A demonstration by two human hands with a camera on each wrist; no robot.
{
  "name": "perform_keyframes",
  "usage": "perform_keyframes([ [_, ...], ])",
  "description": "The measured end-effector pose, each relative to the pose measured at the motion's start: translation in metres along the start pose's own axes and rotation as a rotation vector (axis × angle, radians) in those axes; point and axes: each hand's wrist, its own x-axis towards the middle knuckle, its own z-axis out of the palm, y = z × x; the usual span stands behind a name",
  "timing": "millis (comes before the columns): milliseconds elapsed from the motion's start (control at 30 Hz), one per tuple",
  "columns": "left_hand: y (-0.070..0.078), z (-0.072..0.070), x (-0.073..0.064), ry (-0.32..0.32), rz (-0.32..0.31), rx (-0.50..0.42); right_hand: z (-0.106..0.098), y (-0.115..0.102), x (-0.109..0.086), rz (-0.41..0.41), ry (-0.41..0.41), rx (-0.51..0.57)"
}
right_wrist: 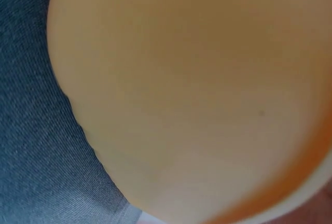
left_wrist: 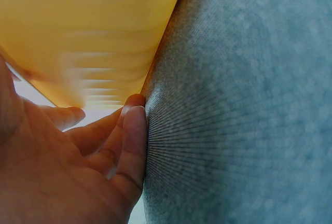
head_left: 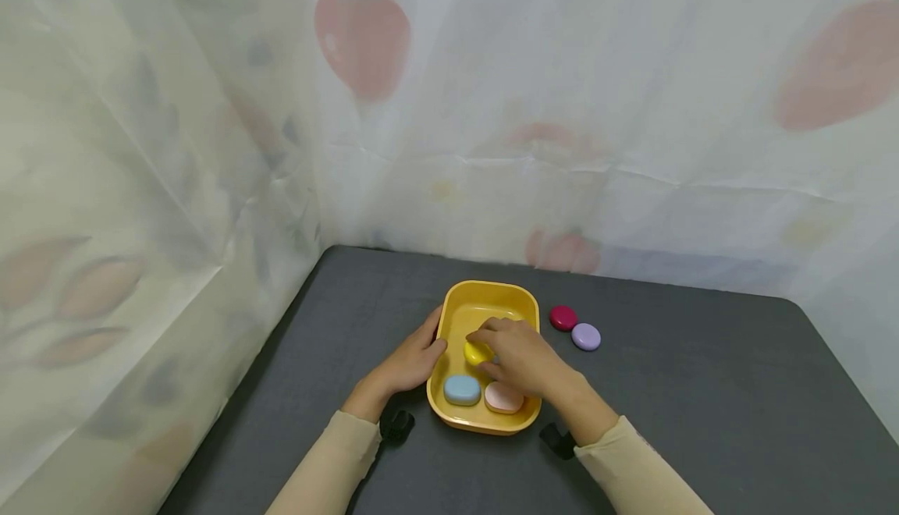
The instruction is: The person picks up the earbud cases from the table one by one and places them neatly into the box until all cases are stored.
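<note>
A yellow rectangular tray with rounded corners lies on the dark table. My left hand holds its left side, thumb at the rim and fingers along the outer wall, as the left wrist view also shows. Inside the tray, my right hand has its fingers and thumb around a glossy yellow round piece, partly hidden by the hand. Nearer the front of the tray are a blue rounded piece and a pale pink one. The tray's outer wall fills most of the right wrist view.
Right of the tray, a dark red round piece and a lilac one lie side by side on the table. A printed curtain hangs behind the table and along its left side.
</note>
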Motion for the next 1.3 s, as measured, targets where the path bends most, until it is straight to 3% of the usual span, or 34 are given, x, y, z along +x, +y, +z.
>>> perform_keyframes([
  [733,-0.001,0.0,-0.001,0.022,-0.009,0.037,0.019,0.002,0.01,0.009,-0.052,0.035],
  [1300,0.0,0.001,-0.001,0.016,-0.012,0.015,0.026,0.003,0.013,0.026,-0.095,0.043],
])
